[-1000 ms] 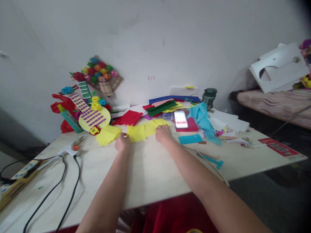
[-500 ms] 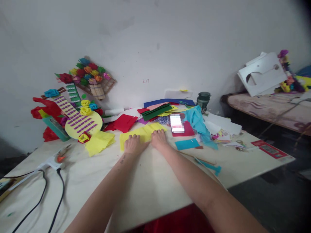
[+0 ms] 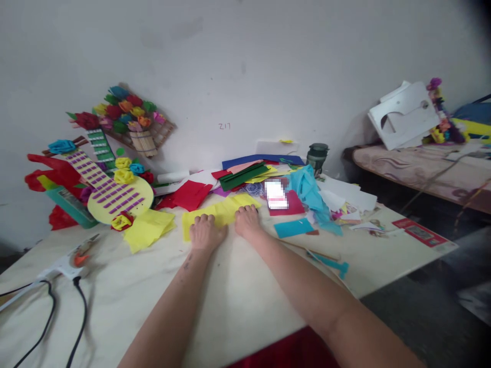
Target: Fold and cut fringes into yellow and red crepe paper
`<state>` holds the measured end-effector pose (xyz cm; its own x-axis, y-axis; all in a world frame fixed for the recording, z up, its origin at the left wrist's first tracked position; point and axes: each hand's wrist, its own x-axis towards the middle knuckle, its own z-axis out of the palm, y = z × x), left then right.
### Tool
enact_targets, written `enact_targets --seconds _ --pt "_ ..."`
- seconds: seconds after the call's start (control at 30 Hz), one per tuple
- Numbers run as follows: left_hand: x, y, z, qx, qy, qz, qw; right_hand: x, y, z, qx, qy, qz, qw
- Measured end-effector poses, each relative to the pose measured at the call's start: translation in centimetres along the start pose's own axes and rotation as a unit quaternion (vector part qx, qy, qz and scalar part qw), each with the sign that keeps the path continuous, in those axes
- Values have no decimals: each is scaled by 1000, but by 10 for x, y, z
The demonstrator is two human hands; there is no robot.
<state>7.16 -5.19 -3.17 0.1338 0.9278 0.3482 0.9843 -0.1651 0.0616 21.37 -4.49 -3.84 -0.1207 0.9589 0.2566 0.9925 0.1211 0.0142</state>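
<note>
A strip of yellow crepe paper (image 3: 221, 208) lies flat on the table in front of me. My left hand (image 3: 207, 234) rests at its near edge towards the left end, fingers curled down on it. Further right along the same edge is my right hand (image 3: 247, 223), also closed, with bent fingers pressing the paper. Both thumbs are largely hidden. To the left of my hands lie loose yellow sheets (image 3: 149, 230). Just beyond the strip sits a red sheet (image 3: 192, 194), and a light blue piece (image 3: 293, 228) is to the right.
A flower-trimmed paper guitar (image 3: 120, 199) and a teal bottle (image 3: 71, 204) stand at left. A glue gun (image 3: 69, 266) with black cords lies near the left edge. Coloured sheets (image 3: 245, 176), a phone (image 3: 276, 194), blue crumpled fabric (image 3: 307, 186) and a dark cup (image 3: 316, 157) fill the back.
The camera view has shifted slightly, moving the left-hand things leftward. My hands stay on the yellow paper, a little farther apart.
</note>
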Motion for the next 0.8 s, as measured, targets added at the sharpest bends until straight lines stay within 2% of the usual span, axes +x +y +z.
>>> enact_targets --seconds 0.13,0.33,0.6,0.67,0.8 --pt "1 -1 0 0 -12 -6 1000 0 -1 2 2 15 4 1000" --pt "3 -13 3 -46 -20 -26 998 0 -1 5 4 20 15 1000" --pt "5 -27 -2 -139 -52 -144 978 -2 -1 5 -3 16 18 1000" --pt "5 -29 -7 -175 -10 -194 965 -2 0 4 -7 9 22 1000" --pt "7 -36 -11 -251 156 -303 906 0 2 1 -13 -12 32 999"
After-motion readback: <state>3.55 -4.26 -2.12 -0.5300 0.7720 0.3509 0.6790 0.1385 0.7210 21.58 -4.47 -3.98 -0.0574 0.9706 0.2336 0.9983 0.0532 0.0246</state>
